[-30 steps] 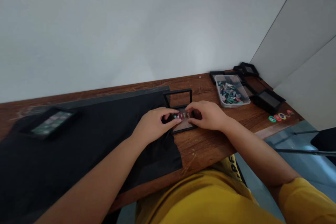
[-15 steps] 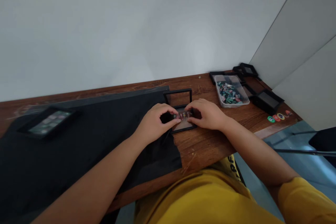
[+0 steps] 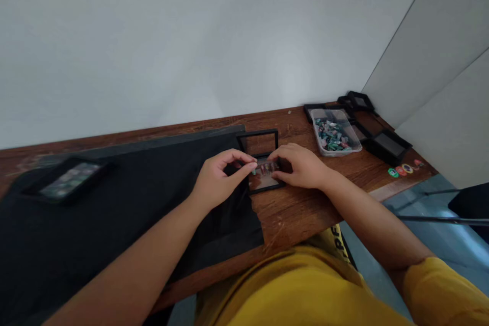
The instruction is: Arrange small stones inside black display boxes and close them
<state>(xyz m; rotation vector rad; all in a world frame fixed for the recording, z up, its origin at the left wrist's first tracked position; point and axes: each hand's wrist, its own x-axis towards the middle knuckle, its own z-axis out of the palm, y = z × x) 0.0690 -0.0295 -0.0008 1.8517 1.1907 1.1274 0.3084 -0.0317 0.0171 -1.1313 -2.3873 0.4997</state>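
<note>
A black-framed case (image 3: 267, 187) lies on the table with its lid frame (image 3: 259, 133) raised at the back. Inside it, a row of small coloured stones (image 3: 264, 168) shows between my hands. My left hand (image 3: 223, 175) is at the case's left side, thumb and forefinger tips pinched together; what they hold, if anything, is too small to name. At the case's right side, my right hand (image 3: 300, 165) has thumb and forefinger apart, their tips over the right end of the row.
Right of the case stands a clear plastic tub (image 3: 336, 153) of green and pink stones. Several black cases (image 3: 388, 145) lie around it, with round stickers (image 3: 400, 170) nearer the edge. A filled black case (image 3: 69, 179) rests on the black mat (image 3: 126, 214).
My left hand has lifted slightly away from the row of stones, its thumb and forefinger closing together. My right hand has barely moved.
</note>
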